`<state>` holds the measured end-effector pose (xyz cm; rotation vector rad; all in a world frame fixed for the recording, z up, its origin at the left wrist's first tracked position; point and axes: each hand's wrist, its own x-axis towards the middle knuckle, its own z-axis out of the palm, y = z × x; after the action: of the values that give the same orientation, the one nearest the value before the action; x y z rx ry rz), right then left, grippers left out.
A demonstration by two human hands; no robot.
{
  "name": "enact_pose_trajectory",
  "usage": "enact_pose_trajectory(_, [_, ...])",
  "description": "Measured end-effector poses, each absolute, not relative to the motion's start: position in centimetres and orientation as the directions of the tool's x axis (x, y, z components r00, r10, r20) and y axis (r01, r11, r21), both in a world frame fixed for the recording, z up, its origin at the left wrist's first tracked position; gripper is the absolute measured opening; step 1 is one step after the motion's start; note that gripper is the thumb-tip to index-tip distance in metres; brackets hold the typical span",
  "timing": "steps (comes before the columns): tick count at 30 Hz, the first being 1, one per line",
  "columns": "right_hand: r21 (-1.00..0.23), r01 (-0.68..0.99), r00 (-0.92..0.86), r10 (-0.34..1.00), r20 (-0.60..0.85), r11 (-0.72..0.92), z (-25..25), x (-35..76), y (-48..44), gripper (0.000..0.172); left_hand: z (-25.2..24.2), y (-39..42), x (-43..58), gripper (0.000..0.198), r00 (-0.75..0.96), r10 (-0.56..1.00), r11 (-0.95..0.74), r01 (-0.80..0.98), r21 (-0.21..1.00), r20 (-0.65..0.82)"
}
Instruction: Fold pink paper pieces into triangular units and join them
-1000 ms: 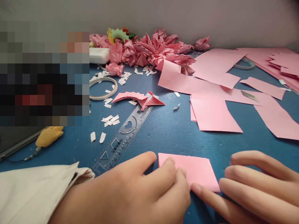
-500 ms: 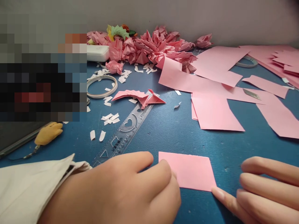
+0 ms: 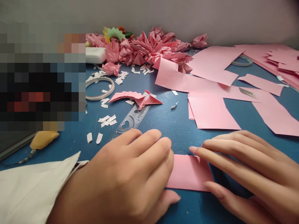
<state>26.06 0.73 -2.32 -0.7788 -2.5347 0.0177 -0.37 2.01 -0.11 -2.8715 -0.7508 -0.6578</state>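
Note:
A small pink paper rectangle (image 3: 189,174) lies flat on the blue tabletop in front of me, its right end slightly bent up. My left hand (image 3: 130,174) covers its left end, fingers bent and held together, pinning the paper; the fingertips are hidden and the thumb sticks out below. Over the right end reaches my right hand (image 3: 243,165), its fingers stretched out and the thumb apart at the lower right corner. Beyond my left hand lies a clear plastic ruler (image 3: 127,124), and a folded pink paper piece (image 3: 137,98) rests across its far end.
Pink paper sheets (image 3: 215,112) spread over the right side. Folded pink paper pieces (image 3: 149,46) are heaped along the wall. A tape roll (image 3: 100,99), white paper scraps (image 3: 107,120), a white case (image 3: 95,55) and a yellow charm (image 3: 44,140) lie at left. A blurred patch hides the upper left.
My right hand has moved left and forward over the paper's right end. My left hand has shifted slightly, its thumb now showing. The view has turned a little to the right.

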Motion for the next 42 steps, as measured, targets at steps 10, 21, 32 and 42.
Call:
enact_pose_trajectory(10, [-0.149,0.447,-0.776,0.466,0.425,0.882,-2.1,27.1,0.8,0.036,1.4,1.5,0.5,0.056,0.716,0.342,-0.885,0.463,-0.049,0.609])
enact_pose_trajectory(21, [-0.222,0.527,-0.68,0.563,0.469,0.821,-2.2,26.6,0.4,0.026,0.5,0.9,-0.3,0.061,0.811,0.354,-0.921,0.39,0.021,0.465])
enact_pose_trajectory(32, [-0.408,0.586,-0.611,0.713,0.344,0.7,-2.1,25.8,0.1,0.019,-0.1,0.6,-0.1,0.049,0.793,0.334,-0.911,0.41,-0.04,0.51])
enact_pose_trajectory(42, [-0.126,0.517,-0.685,0.497,0.533,0.847,-2.5,27.1,0.1,0.025,0.2,0.0,0.2,0.038,0.823,0.459,-0.882,0.469,0.057,0.335])
